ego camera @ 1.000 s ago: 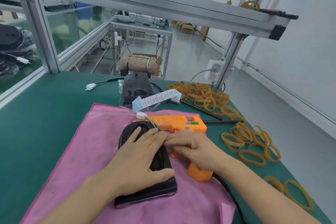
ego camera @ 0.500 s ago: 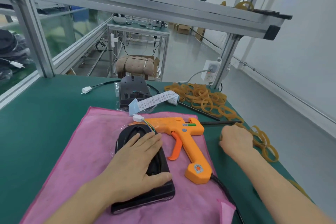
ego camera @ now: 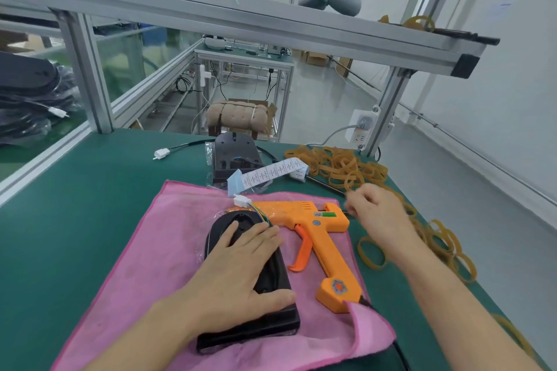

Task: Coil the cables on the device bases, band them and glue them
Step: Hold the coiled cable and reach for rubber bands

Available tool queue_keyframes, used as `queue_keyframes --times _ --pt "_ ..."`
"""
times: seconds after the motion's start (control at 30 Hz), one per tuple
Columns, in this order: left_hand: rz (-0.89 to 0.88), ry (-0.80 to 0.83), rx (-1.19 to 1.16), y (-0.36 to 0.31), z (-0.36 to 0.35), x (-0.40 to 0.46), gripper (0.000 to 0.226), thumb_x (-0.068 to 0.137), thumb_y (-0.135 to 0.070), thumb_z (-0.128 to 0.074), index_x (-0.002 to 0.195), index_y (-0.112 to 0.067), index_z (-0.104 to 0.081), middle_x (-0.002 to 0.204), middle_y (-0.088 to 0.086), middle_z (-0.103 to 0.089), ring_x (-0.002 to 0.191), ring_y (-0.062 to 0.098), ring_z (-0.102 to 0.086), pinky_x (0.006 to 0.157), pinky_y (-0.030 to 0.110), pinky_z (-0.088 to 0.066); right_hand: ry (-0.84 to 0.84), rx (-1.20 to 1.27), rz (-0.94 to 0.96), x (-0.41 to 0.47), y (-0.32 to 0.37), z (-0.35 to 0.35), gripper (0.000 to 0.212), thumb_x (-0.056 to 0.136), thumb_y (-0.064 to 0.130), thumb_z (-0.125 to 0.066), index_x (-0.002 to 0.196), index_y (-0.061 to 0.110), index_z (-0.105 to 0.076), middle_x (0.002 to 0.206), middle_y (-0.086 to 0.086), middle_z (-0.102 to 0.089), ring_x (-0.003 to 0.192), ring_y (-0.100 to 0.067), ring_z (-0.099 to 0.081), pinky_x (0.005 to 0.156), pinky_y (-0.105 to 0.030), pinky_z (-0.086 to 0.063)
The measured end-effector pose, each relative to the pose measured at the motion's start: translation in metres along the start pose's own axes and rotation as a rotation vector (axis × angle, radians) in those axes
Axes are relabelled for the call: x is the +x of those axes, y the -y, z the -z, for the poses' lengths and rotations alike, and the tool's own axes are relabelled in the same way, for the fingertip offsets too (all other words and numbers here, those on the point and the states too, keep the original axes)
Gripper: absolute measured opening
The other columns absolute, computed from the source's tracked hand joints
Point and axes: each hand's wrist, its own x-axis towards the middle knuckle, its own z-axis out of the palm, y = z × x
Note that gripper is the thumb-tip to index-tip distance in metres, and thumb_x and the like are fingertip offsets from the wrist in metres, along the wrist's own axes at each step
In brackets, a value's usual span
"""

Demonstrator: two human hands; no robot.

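A black device base (ego camera: pixel 272 321) lies on a pink cloth (ego camera: pixel 141 265). My left hand (ego camera: pixel 238 271) presses flat on it, fingers straight. Coloured wires with a white connector (ego camera: pixel 241 199) stick out past the base's far end. An orange glue gun (ego camera: pixel 316 221) lies on the cloth to the right of the base. My right hand (ego camera: pixel 378 217) hovers above the glue gun's rear end, beside the pile of tan rubber bands (ego camera: pixel 340 163). Its fingers are curled and seem to pinch a thin rubber band, which is blurred.
A second black base (ego camera: pixel 232 153) in plastic wrap lies behind the cloth, with a strip of white labels (ego camera: pixel 271 173) across it. Its cable ends in a white plug (ego camera: pixel 160 154). More bands trail along the green table's right edge (ego camera: pixel 446 253). An aluminium frame post (ego camera: pixel 388 105) carries a socket.
My right hand left the glue gun, reached to the bands at the right, and has now lifted and come back left with curled fingers. My left hand stays on the base.
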Motion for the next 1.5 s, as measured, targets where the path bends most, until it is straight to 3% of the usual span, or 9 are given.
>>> queue_keyframes --times 0.27,0.43,0.67,0.8,0.93,1.0,1.17,1.4,1.5 --pt "-0.012 -0.094 -0.111 -0.001 0.001 -0.001 0.080 0.085 -0.078 -0.026 0.152 -0.036 -0.022 0.157 -0.026 -0.008 0.142 -0.011 0.009 0.117 0.025 0.017 0.569 1.439 -0.397 -0.019 0.050 -0.071 0.021 0.092 0.015 -0.045 0.079 0.007 -0.059 0.051 0.002 -0.039 0.045 -0.013 -0.043 0.048 -0.024 -0.044" --pt "-0.021 -0.187 -0.225 -0.003 0.003 -0.004 0.076 0.076 -0.076 -0.020 0.146 -0.046 -0.025 0.147 -0.037 -0.007 0.131 -0.025 0.004 0.112 0.013 0.016 0.725 1.789 -0.331 -0.028 0.039 -0.080 0.039 0.081 -0.006 -0.043 0.106 0.000 -0.072 0.112 -0.020 -0.069 0.090 -0.033 -0.071 0.070 -0.035 -0.061" --pt "-0.002 -0.138 -0.111 -0.003 -0.002 -0.004 0.049 0.092 -0.063 -0.031 0.140 -0.051 -0.039 0.150 -0.023 -0.025 0.142 -0.006 0.002 0.115 0.026 0.014 0.491 1.182 -0.157 -0.011 0.051 -0.060 0.042 0.074 0.039 -0.064 0.104 0.009 -0.064 0.090 -0.005 -0.074 0.045 -0.004 -0.055 0.041 -0.013 -0.047" --pt "-0.046 -0.171 -0.133 -0.003 -0.003 -0.004 0.045 0.096 -0.057 -0.040 0.139 -0.044 -0.045 0.147 -0.025 -0.030 0.143 -0.006 -0.004 0.119 0.027 0.007 0.602 0.595 0.048 -0.003 0.071 -0.060 0.042 0.087 0.056 -0.056 0.087 0.015 -0.067 0.091 -0.002 -0.074 0.081 -0.018 -0.072 0.070 -0.027 -0.059" --pt "0.106 -0.662 -0.674 0.010 0.005 -0.012 0.023 0.089 -0.038 -0.061 0.109 -0.028 -0.066 0.118 -0.022 -0.058 0.118 -0.002 -0.048 0.103 0.021 -0.036 0.578 0.053 0.173 -0.005 0.048 -0.064 0.032 0.092 0.040 -0.060 0.069 0.018 -0.057 0.078 0.004 -0.060 0.078 -0.012 -0.057 0.078 -0.033 -0.044" --pt "0.448 -0.714 -0.823 0.030 0.011 -0.012 0.029 0.088 -0.030 -0.068 0.114 -0.026 -0.059 0.118 -0.010 -0.059 0.113 0.011 -0.054 0.091 0.025 -0.042 0.636 0.036 0.109 -0.011 0.032 -0.068 0.033 0.092 0.039 -0.062 0.064 0.022 -0.055 0.077 0.014 -0.059 0.079 -0.008 -0.057 0.081 -0.031 -0.044" --pt "0.778 -0.156 -1.180 0.050 0.016 -0.005 0.097 0.065 -0.041 -0.085 0.143 -0.008 -0.037 0.138 0.008 -0.050 0.122 0.025 -0.052 0.101 0.038 -0.043 0.563 -0.018 0.050 -0.018 0.017 -0.087 0.032 0.087 0.045 -0.067 0.099 0.018 -0.056 0.116 0.006 -0.057 0.106 -0.013 -0.055 0.083 -0.025 -0.040" --pt "0.768 -0.151 -1.372 0.047 0.031 0.003 0.045 0.040 -0.014 -0.074 0.083 0.000 -0.072 0.083 0.019 -0.073 0.068 0.025 -0.065 0.067 0.028 -0.049 0.543 0.266 -0.029 -0.024 0.015 -0.093 0.037 0.084 0.031 -0.073 0.112 0.020 -0.051 0.111 0.002 -0.062 0.100 -0.002 -0.059 0.077 -0.012 -0.049" --pt "0.744 -0.260 -1.583 0.040 0.031 0.004 0.059 0.040 -0.003 -0.068 0.099 0.006 -0.065 0.085 0.026 -0.067 0.070 0.032 -0.062 0.069 0.039 -0.053 0.545 0.328 -0.009 -0.025 0.018 -0.088 0.033 0.084 0.029 -0.074 0.101 0.025 -0.046 0.101 0.008 -0.058 0.100 -0.002 -0.060 0.075 -0.010 -0.048"
